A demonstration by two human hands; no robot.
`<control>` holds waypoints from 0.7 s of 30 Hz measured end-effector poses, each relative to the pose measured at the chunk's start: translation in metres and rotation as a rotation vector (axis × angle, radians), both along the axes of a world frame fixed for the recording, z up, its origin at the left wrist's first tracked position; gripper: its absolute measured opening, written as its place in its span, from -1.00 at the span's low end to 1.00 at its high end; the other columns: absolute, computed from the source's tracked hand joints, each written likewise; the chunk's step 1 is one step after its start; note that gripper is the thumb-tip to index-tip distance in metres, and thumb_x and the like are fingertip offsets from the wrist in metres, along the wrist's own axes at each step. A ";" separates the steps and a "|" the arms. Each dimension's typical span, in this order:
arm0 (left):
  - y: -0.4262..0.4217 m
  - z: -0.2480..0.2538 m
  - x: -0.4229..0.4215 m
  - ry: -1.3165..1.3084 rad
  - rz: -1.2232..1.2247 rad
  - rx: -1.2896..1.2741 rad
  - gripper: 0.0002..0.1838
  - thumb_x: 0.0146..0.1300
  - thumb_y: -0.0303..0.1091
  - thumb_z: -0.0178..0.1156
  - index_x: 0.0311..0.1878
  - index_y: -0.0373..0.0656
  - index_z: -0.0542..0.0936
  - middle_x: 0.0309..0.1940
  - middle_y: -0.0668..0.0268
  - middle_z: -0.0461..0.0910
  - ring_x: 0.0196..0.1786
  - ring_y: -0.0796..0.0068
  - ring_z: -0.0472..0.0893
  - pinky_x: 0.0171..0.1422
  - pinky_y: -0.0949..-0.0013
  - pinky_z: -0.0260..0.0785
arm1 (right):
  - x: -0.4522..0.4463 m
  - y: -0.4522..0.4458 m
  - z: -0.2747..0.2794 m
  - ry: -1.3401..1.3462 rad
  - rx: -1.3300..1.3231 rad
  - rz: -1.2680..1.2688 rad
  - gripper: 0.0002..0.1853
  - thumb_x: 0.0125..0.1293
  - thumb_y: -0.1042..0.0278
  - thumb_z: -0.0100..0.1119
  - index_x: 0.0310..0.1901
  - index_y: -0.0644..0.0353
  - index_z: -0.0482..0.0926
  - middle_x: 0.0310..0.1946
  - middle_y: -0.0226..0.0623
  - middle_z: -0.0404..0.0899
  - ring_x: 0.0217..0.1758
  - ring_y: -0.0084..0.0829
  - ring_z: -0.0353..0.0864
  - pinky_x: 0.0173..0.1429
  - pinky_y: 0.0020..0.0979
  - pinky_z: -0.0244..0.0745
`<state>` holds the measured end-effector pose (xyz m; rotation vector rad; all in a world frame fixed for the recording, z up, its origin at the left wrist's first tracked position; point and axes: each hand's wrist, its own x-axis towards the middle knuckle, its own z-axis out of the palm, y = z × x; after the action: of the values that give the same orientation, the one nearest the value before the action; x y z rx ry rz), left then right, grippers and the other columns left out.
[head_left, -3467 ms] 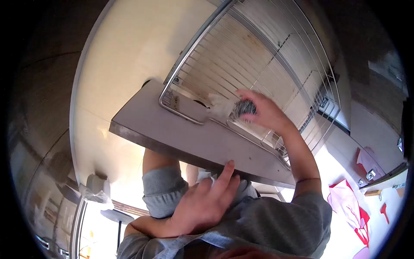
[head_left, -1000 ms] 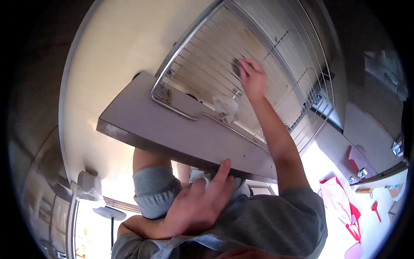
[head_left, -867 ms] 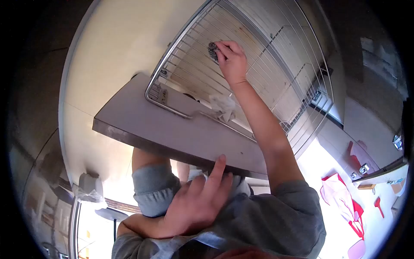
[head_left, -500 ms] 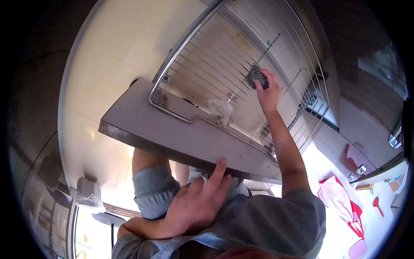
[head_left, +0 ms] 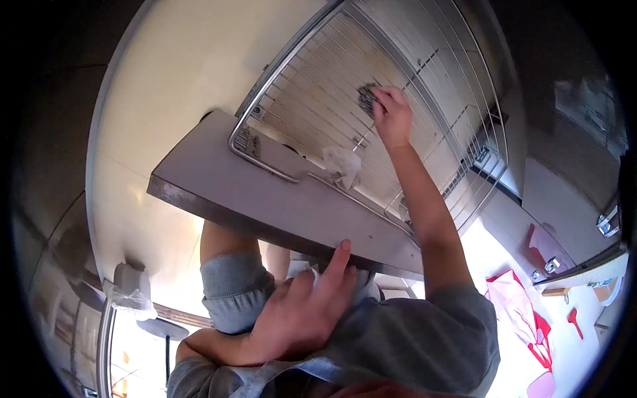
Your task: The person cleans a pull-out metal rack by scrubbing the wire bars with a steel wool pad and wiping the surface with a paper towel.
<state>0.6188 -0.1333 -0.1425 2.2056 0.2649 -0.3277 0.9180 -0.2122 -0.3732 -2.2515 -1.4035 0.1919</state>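
In my right hand [head_left: 393,114] is a dark, wiry steel wool scourer [head_left: 367,99], pinched between the fingers. It touches the thin bars of a pulled-out metal wire basket [head_left: 312,56]. My left hand [head_left: 298,308] has its fingers stretched out. One fingertip lies against the lower edge of the basket's grey drawer front [head_left: 265,189]. A crumpled whitish cloth or piece of plastic [head_left: 342,166] sits on the basket near that front panel.
At lower left stands a grey holder with clear plastic [head_left: 131,292]. A pale panel [head_left: 166,99] rises on the left. On the right are a pink and red bag-like item [head_left: 514,305] and a small red tool [head_left: 574,323] on the white floor.
My right hand has moved up and to the left with the scourer along the basket's bars. My left hand stays in nearly the same place.
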 end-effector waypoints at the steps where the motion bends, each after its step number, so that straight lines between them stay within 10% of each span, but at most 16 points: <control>1: 0.000 0.001 0.001 0.038 -0.014 0.004 -0.54 0.13 -0.34 0.06 0.16 0.00 0.47 0.40 0.17 0.09 -0.30 0.33 0.55 -0.28 0.31 0.58 | 0.002 0.014 -0.003 0.040 0.056 0.011 -0.66 -0.08 0.63 0.22 -0.19 0.13 0.64 -0.22 -0.25 0.57 -0.15 -0.18 0.52 -0.02 -0.30 0.45; 7: 0.005 -0.002 -0.004 -0.002 -0.045 -0.005 -0.59 0.13 -0.38 0.05 0.09 -0.05 0.53 0.39 0.07 0.11 -0.35 0.38 0.54 -0.33 0.35 0.57 | 0.027 -0.030 -0.001 0.048 -0.074 0.022 -0.66 -0.07 0.59 0.25 -0.18 0.12 0.65 -0.21 -0.29 0.58 -0.10 -0.22 0.55 0.00 -0.33 0.48; 15: -0.003 -0.005 -0.001 -0.091 0.035 0.066 -0.64 0.08 -0.40 0.06 -0.01 -0.18 0.54 0.33 0.03 0.20 -0.42 0.44 0.45 -0.42 0.42 0.49 | -0.030 0.122 -0.021 0.086 0.179 -0.010 -0.69 -0.01 0.55 0.25 -0.16 0.11 0.64 -0.19 -0.22 0.56 -0.12 -0.20 0.55 -0.04 -0.31 0.46; 21: 0.002 0.001 -0.004 -0.007 -0.029 -0.010 -0.55 0.11 -0.38 0.06 0.13 -0.08 0.49 0.38 0.08 0.13 -0.34 0.32 0.59 -0.33 0.32 0.57 | 0.009 -0.002 -0.004 0.026 -0.046 0.006 -0.68 -0.04 0.59 0.23 -0.16 0.14 0.62 -0.20 -0.23 0.55 -0.09 -0.16 0.52 0.00 -0.29 0.47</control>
<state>0.6149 -0.1317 -0.1418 2.2021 0.2268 -0.3366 0.9274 -0.2142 -0.3775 -2.2744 -1.4056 0.2566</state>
